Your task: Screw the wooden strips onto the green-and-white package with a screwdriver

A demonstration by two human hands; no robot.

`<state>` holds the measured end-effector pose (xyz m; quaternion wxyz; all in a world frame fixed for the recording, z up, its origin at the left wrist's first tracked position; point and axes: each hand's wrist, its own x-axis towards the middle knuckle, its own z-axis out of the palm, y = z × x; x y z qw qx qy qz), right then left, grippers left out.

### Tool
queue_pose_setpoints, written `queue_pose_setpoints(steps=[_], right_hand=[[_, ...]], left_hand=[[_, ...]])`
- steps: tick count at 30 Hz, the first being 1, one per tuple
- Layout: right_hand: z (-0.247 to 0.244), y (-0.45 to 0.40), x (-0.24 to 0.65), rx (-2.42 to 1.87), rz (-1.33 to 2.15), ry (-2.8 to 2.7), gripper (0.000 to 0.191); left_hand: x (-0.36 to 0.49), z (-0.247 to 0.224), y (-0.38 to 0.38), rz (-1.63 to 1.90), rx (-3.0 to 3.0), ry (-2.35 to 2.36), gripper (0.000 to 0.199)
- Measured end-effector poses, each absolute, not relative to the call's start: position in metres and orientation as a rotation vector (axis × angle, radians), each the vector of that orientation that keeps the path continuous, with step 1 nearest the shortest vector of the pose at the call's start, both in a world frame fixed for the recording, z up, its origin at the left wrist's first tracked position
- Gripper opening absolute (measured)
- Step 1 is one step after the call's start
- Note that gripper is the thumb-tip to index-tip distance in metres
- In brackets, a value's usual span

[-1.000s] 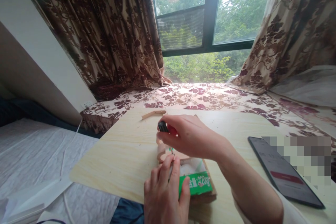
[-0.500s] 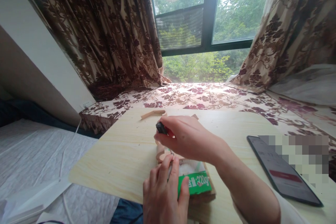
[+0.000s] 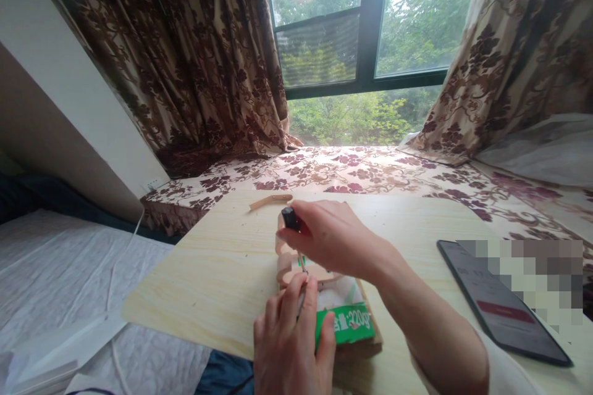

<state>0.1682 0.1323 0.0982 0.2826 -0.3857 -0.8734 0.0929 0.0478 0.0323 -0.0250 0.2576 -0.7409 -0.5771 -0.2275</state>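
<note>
My right hand [image 3: 331, 241] is closed around the black handle of a screwdriver [image 3: 290, 219]. Its thin shaft points down at a small screw on a light wooden piece [image 3: 319, 276]. My left hand [image 3: 296, 333] presses this piece, with index and middle fingertips on either side of the tool's tip and the thumb lower down. Part of the wood is hidden by both hands. Beneath it lies a green and white packet [image 3: 345, 323] printed with "220g", on top of a brownish block-like thing whose kind I cannot make out.
A loose curved wooden strip [image 3: 271, 199] with small holes lies at the far side of the pale wooden table [image 3: 199, 278]. On the right rests a dark phone or tablet [image 3: 503, 305], partly blurred out. A floral-covered ledge [image 3: 333, 170] runs below the window behind.
My right hand has shifted slightly and turned with the screwdriver, whose handle now stands more upright and shows its shaft. The left hand has stayed nearly in place.
</note>
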Motion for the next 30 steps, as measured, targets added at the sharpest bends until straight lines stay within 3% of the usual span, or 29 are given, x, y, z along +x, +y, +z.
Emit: queue_pose_setpoints(steps=[6, 15, 20, 27, 30], right_hand=[[0.1008, 0.1304, 0.1727, -0.933, 0.352, -2.325, 0.016], [0.0967, 0.1346, 0.1697, -1.056, 0.221, -2.268, 0.023], [0.1017, 0.1280, 0.1729, -0.913, 0.358, -2.344, 0.011], [0.0976, 0.1341, 0.1697, -1.086, 0.196, -2.288, 0.024], [0.0986, 0.1333, 0.1703, -1.041, 0.239, -2.296, 0.019]], left_hand=[[0.0485, -0.0250, 0.0315, -0.603, -2.002, -1.551, 0.043], [0.0473, -0.0249, 0.0322, -0.604, -1.991, -1.542, 0.041], [0.0487, -0.0239, 0.0321, -0.596, -1.995, -1.571, 0.041], [0.0473, -0.0249, 0.0344, -0.610, -2.008, -1.542, 0.042], [0.0477, -0.0242, 0.0339, -0.620, -2.005, -1.541, 0.041]])
